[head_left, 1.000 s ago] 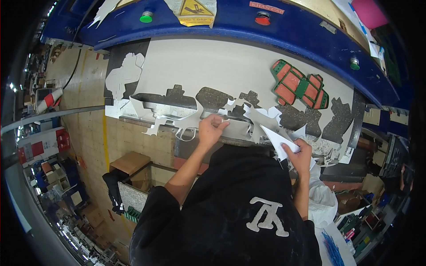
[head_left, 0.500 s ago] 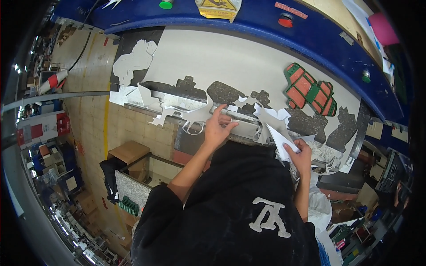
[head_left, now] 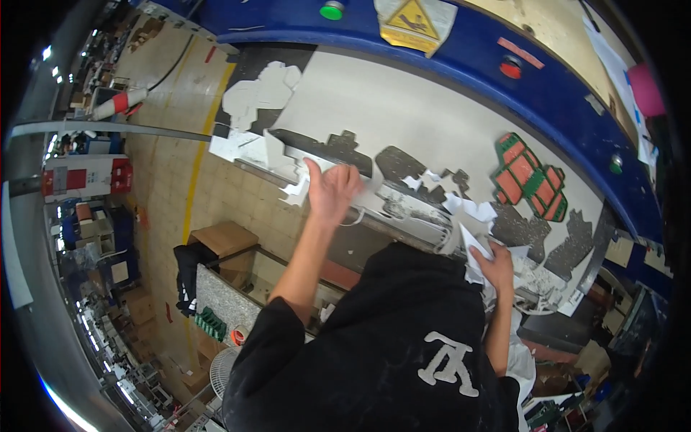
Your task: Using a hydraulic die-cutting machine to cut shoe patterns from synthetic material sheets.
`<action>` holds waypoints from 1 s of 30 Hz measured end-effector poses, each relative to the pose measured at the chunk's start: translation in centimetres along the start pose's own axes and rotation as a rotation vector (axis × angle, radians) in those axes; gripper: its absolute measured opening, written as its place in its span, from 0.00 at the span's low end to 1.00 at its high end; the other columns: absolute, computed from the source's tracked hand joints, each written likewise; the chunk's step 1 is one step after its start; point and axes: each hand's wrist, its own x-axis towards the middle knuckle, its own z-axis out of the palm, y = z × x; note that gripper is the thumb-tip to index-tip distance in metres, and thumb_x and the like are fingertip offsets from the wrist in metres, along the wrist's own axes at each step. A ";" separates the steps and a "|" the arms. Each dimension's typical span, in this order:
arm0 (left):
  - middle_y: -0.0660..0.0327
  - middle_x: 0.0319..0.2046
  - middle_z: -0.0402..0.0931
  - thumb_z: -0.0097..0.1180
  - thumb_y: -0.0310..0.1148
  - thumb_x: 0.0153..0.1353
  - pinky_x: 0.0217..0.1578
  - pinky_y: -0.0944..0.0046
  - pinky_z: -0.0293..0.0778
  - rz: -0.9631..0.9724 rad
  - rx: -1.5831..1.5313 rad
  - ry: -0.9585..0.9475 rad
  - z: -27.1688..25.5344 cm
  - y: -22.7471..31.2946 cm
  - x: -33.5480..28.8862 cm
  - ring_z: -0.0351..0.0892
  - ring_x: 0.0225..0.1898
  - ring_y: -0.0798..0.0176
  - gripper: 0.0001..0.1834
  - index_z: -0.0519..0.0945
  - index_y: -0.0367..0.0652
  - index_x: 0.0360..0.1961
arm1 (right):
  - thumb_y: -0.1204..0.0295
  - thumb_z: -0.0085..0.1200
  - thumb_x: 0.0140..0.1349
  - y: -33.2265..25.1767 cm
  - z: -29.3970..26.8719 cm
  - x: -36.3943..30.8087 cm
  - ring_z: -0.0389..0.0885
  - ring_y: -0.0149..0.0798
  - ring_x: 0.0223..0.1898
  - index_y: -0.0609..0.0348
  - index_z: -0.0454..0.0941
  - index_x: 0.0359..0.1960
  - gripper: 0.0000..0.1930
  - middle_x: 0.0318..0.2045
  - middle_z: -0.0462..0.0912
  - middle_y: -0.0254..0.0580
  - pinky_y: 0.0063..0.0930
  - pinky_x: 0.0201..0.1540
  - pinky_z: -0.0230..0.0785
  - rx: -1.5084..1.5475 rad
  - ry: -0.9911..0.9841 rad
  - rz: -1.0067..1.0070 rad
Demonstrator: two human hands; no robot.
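My left hand [head_left: 331, 193] is over the near edge of the cut sheet, its thumb stretched out apart from loosely bent fingers. I make out nothing held in it; a pale blur lies just beside its fingers. White cut-out scraps [head_left: 294, 191] lie around and beneath this hand. My right hand [head_left: 498, 269] is closed on a folded white sheet scrap [head_left: 471, 241] at the sheet's near right. A cutting die [head_left: 531, 176] with a green frame and orange-red pads rests on the right part of the pale grey sheet [head_left: 403, 101].
A blue machine beam [head_left: 475, 50] crosses behind the sheet, with a green button [head_left: 332, 10] and a red button [head_left: 510, 67]. Stacked white cut pieces [head_left: 263, 93] lie at the far left. A cardboard box [head_left: 224, 241] and a fan [head_left: 224, 371] stand at the lower left.
My left hand has moved left along the sheet's near edge, away from the middle scraps. My right hand keeps its hold on the white scrap. The whole view has shifted and turned slightly.
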 end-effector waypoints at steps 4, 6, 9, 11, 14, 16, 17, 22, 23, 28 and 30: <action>0.66 0.16 0.53 0.11 0.88 0.64 0.34 0.59 0.54 -0.049 -0.410 -0.170 7.6 5.3 -3.6 0.52 0.22 0.63 0.50 0.54 0.51 0.13 | 0.47 0.69 0.66 0.2 -0.1 -0.7 0.91 0.47 0.37 0.64 0.90 0.47 0.28 0.36 0.92 0.55 0.41 0.46 0.79 0.253 -0.049 0.081; 0.66 0.16 0.54 0.11 0.88 0.64 0.33 0.59 0.54 -0.013 -0.352 -0.212 8.1 5.4 -3.4 0.52 0.22 0.63 0.50 0.54 0.51 0.13 | 0.47 0.69 0.66 0.1 0.0 -0.6 0.90 0.45 0.37 0.65 0.89 0.47 0.28 0.36 0.92 0.54 0.40 0.45 0.79 0.265 -0.044 0.141; 0.65 0.17 0.56 0.10 0.88 0.63 0.33 0.58 0.55 0.025 -0.265 -0.289 7.7 5.5 -3.1 0.52 0.22 0.62 0.51 0.53 0.50 0.13 | 0.49 0.70 0.65 -0.8 -0.1 -0.5 0.91 0.46 0.37 0.66 0.89 0.46 0.27 0.35 0.91 0.55 0.41 0.44 0.79 0.231 -0.016 0.136; 0.65 0.18 0.57 0.10 0.88 0.63 0.33 0.57 0.56 0.027 -0.237 -0.325 7.0 5.2 -2.6 0.52 0.23 0.62 0.51 0.53 0.49 0.14 | 0.50 0.71 0.64 0.5 0.6 -0.3 0.90 0.47 0.37 0.66 0.89 0.45 0.26 0.35 0.91 0.55 0.41 0.44 0.79 0.222 -0.010 0.103; 0.55 0.19 0.72 0.36 0.73 0.76 0.34 0.56 0.67 0.007 0.399 -0.191 3.6 2.1 -1.0 0.68 0.24 0.54 0.45 0.70 0.43 0.17 | 0.55 0.75 0.61 0.3 -0.9 -0.4 0.88 0.49 0.34 0.67 0.87 0.41 0.24 0.32 0.89 0.56 0.43 0.43 0.78 0.125 -0.044 0.084; 0.43 0.29 0.83 0.46 0.68 0.76 0.49 0.49 0.76 0.335 1.519 0.102 0.2 -1.9 -0.3 0.81 0.35 0.40 0.39 0.85 0.38 0.36 | 0.58 0.74 0.63 1.5 -2.3 -0.4 0.86 0.43 0.32 0.67 0.87 0.40 0.20 0.31 0.89 0.48 0.39 0.40 0.76 0.207 0.005 -0.078; 0.43 0.29 0.83 0.46 0.68 0.76 0.49 0.49 0.76 0.341 1.515 0.107 -1.4 -3.4 -0.4 0.81 0.35 0.40 0.39 0.85 0.38 0.36 | 0.59 0.73 0.66 2.3 -3.2 -0.2 0.83 0.37 0.30 0.65 0.86 0.39 0.18 0.27 0.85 0.38 0.33 0.38 0.74 0.501 -0.058 -0.017; 0.41 0.38 0.87 0.67 0.52 0.69 0.47 0.44 0.80 -0.018 1.443 -0.133 -1.2 -4.1 0.1 0.86 0.38 0.37 0.26 0.84 0.35 0.50 | 0.42 0.52 0.79 11.7 -3.9 -1.8 0.57 0.28 0.18 0.49 0.67 0.26 0.28 0.18 0.60 0.26 0.30 0.25 0.51 1.785 -0.008 -0.111; 0.50 0.34 0.88 0.66 0.51 0.71 0.37 0.52 0.80 0.019 1.322 -0.097 -0.3 -4.2 0.0 0.86 0.32 0.46 0.24 0.84 0.38 0.48 | 0.40 0.51 0.78 12.6 -3.8 -1.8 0.56 0.30 0.17 0.47 0.66 0.25 0.29 0.17 0.60 0.27 0.31 0.24 0.49 1.780 -0.148 -0.231; 0.55 0.36 0.86 0.62 0.49 0.76 0.44 0.55 0.80 -0.123 0.423 -0.075 1.9 -5.9 -0.6 0.85 0.36 0.54 0.22 0.80 0.37 0.49 | 0.32 0.51 0.73 10.8 0.3 -1.6 0.64 0.32 0.23 0.49 0.74 0.31 0.31 0.22 0.68 0.27 0.31 0.28 0.57 1.631 0.148 0.040; 0.63 0.34 0.83 0.58 0.43 0.81 0.42 0.64 0.77 -0.334 -0.529 -0.219 1.0 -6.7 -1.5 0.81 0.34 0.63 0.15 0.79 0.41 0.52 | 0.33 0.49 0.75 6.3 1.5 -1.0 0.82 0.34 0.37 0.51 0.80 0.60 0.34 0.47 0.89 0.38 0.30 0.37 0.73 1.453 0.362 0.388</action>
